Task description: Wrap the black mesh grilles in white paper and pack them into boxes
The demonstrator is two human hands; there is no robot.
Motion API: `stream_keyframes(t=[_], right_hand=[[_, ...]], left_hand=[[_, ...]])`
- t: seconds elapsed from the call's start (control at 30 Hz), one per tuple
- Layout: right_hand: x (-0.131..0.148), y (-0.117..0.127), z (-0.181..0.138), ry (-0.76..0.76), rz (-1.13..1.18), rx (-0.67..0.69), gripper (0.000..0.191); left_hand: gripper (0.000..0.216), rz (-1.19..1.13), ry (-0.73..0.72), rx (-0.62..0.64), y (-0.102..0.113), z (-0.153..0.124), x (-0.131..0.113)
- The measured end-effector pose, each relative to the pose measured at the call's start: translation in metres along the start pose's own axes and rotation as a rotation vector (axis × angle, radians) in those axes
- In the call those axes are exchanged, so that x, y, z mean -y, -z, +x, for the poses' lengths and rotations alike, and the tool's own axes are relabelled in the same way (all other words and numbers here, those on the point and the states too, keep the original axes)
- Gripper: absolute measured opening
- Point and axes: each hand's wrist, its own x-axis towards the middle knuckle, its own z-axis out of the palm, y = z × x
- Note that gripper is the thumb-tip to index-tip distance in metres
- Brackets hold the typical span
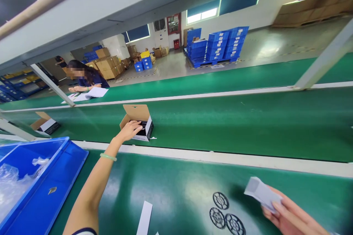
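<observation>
Box (139, 113): it is standing open on the green belt (220, 125), directly under the left hand, its brown flap rising beyond the fingers and black contents showing inside.
Left hand (130, 130): it is reaching into the open top of the box, palm down, fingers lying close together over the contents; whether they are gripping anything, I cannot tell.
Bracelet (108, 157): it is circling the left arm just behind the wrist, pale green.
Right hand (286, 213): it is pinching a whitish packet (263, 193) between thumb and fingers above the worktop (176, 183), well apart from the left hand.
Discs (217, 217): three black spoked ones are lying close together on the worktop, to the left of the right hand.
Strip (144, 218): it is lying white on the worktop, between the left arm and the discs.
Bin (70, 170): it is standing to the left of the left arm, blue, holding clear plastic (13, 187).
Second box (46, 125): it is sitting open on the belt, well to the left of the left hand.
Co-worker (95, 79): this person is leaning over papers (91, 94) beyond the left hand and to its left.
Crates (220, 46): they are standing stacked, blue, far beyond both hands.
</observation>
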Motion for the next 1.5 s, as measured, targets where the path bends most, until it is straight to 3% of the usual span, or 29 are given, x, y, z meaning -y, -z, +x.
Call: stream_keyframes(t=[0.1, 0.23, 0.33, 0.37, 0.43, 0.53, 0.6, 0.7, 0.8, 0.9, 1.0, 1.07, 1.17, 1.23, 1.3, 1.4, 1.5], right_hand=[[0.053, -0.047, 0.003, -0.048, -0.125, 0.217, 0.077], [0.113, -0.140, 0.016, 0.274, -0.345, 0.607, 0.061], [0.136, -0.231, 0.035, 0.563, -0.467, 0.902, 0.032], [0.139, -0.263, 0.042, 0.643, -0.556, 0.920, 0.024], [0.139, -0.325, 0.057, 0.790, -0.862, 0.830, 0.022], [0.126, -0.397, 0.079, 0.834, -1.187, 0.705, 0.028], [0.113, -0.426, 0.092, 0.769, -1.277, 0.672, 0.031], [0.095, -0.443, 0.108, 0.653, -1.429, 0.682, 0.026], [0.082, -0.443, 0.113, 0.615, -1.558, 0.705, 0.017], [0.075, -0.435, 0.107, 0.720, -1.639, 0.661, 0.020], [0.080, -0.420, 0.095, 0.870, -1.662, 0.657, 0.027], [0.090, -0.398, 0.084, 0.947, -1.652, 0.672, 0.029], [0.109, -0.340, 0.064, 1.066, -1.602, 0.702, 0.028], [0.119, -0.288, 0.045, 1.111, -1.552, 0.737, 0.025], [0.122, -0.231, 0.025, 1.054, -1.541, 0.779, 0.023], [0.112, -0.154, -0.002, 0.828, -1.616, 0.880, 0.023], [0.086, -0.100, -0.016, 0.719, -1.631, 1.013, 0.040]], left_hand=[[0.048, -0.055, 0.027, -0.164, -0.004, -0.029, -0.010], [0.037, -0.199, 0.029, -0.373, -0.027, -0.093, -0.027], [0.027, -0.261, 0.009, -0.335, -0.052, -0.142, -0.039], [0.025, -0.270, 0.014, -0.308, -0.059, -0.155, -0.041], [0.023, -0.284, 0.034, -0.273, -0.070, -0.174, -0.045], [0.023, -0.303, 0.056, -0.258, -0.078, -0.186, -0.045], [0.023, -0.309, 0.057, -0.253, -0.079, -0.187, -0.044], [0.023, -0.324, 0.053, -0.243, -0.080, -0.184, -0.040], [0.023, -0.349, 0.061, -0.233, -0.081, -0.180, -0.037], [0.023, -0.374, 0.087, -0.244, -0.076, -0.178, -0.043], [0.021, -0.395, 0.172, -0.202, -0.064, -0.184, -0.072], [0.022, -0.400, 0.222, -0.065, -0.055, -0.193, -0.103], [0.022, -0.344, 0.276, 0.181, -0.050, -0.211, -0.148], [0.014, -0.282, 0.308, 0.248, -0.052, -0.222, -0.168], [0.010, -0.258, 0.315, 0.246, -0.058, -0.227, -0.176], [0.005, -0.284, 0.321, 0.211, -0.065, -0.227, -0.176], [0.003, -0.386, 0.361, 0.190, -0.060, -0.222, -0.175]])
